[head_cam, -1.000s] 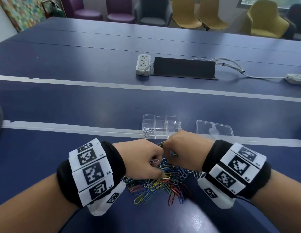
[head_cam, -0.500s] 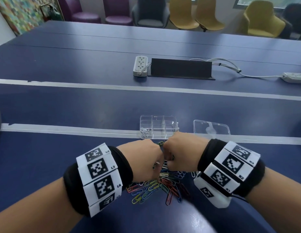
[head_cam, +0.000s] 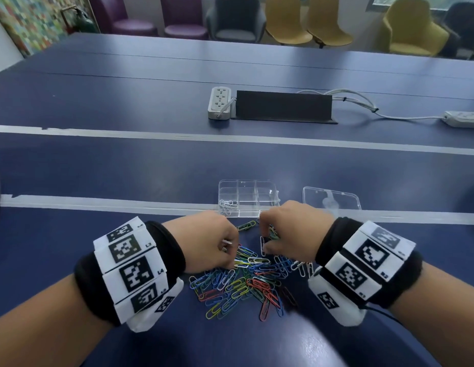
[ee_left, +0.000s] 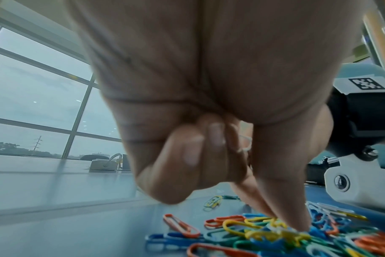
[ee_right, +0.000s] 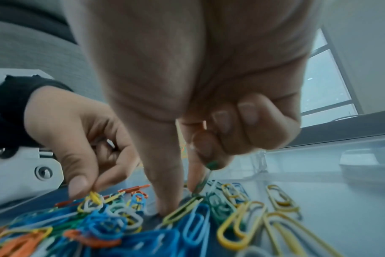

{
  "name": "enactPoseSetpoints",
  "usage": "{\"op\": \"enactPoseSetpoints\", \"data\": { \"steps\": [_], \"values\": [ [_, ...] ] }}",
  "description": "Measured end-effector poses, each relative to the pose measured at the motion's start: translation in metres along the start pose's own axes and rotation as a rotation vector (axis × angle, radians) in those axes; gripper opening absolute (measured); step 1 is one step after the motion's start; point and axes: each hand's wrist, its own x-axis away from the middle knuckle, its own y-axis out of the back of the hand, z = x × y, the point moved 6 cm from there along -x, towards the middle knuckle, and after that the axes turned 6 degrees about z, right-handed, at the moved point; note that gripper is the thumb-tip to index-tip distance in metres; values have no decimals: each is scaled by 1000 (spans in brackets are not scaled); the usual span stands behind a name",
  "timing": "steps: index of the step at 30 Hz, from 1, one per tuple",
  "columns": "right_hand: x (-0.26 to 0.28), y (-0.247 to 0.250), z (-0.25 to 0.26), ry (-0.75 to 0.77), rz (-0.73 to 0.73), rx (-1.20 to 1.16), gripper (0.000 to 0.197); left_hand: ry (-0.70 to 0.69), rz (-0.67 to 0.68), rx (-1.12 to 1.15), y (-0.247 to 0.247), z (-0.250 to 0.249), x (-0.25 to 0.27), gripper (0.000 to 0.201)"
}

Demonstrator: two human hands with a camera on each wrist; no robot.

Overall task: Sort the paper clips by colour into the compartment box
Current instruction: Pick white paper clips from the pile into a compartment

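A pile of coloured paper clips [head_cam: 246, 282] lies on the blue table just in front of the clear compartment box [head_cam: 267, 193]. The box's front-left compartment holds white clips [head_cam: 228, 206]. My left hand [head_cam: 226, 256] pinches a yellow clip [ee_right: 94, 196] at the pile's left side with thumb and forefinger, and its curled fingers keep white clips [ee_left: 245, 143] in the palm. My right hand [head_cam: 267, 242] reaches thumb and forefinger into the pile's far side. Its curled fingers hold a green clip [ee_right: 211, 165].
The box's clear lid [head_cam: 331, 201] lies right of the box. Farther back are a white power strip [head_cam: 218, 102], a black cable flap [head_cam: 283, 105] and a second strip [head_cam: 463, 119] with cables. Chairs stand beyond the table.
The two hands, close together over the pile before, have moved a little apart. The left hand has come down with its thumb and forefinger into the clips.
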Motion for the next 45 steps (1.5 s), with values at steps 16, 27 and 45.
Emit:
{"op": "enactPoseSetpoints", "data": {
  "steps": [16, 27, 45],
  "values": [
    [2, 2, 4, 192, 0, -23, 6, -7, -55, -51, 3, 2, 1, 14],
    [-2, 0, -4, 92, 127, -730, 16, 10, -14, 90, 9, 16, 5, 5],
    [-16, -15, 5, 91, 309, -1215, 18, 39, -50, -158, 4, 9, -7, 23]
  ]
}}
